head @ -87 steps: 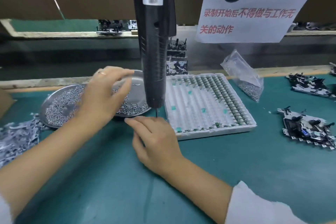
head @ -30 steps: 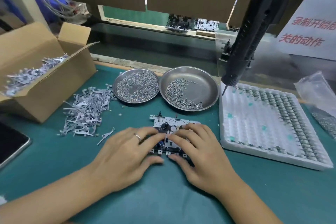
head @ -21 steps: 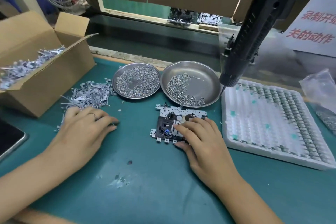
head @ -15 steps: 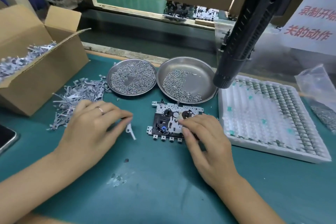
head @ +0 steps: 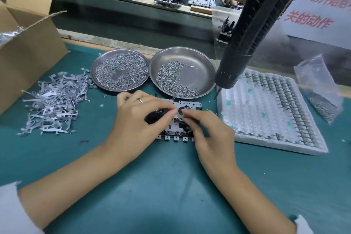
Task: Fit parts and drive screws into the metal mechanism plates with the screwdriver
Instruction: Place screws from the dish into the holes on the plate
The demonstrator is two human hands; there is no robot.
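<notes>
Black screwdriver hangs tilted over white tray, nobody holding. Silver mechanism plate (dark parts, row of little tabs along near edge) lies flat on green mat, just before screw dish. Left hand and right hand both curl over plate, fingertips pinching small part.

Bright overhead light — soft shadows, motion blur, edges warped.
</notes>
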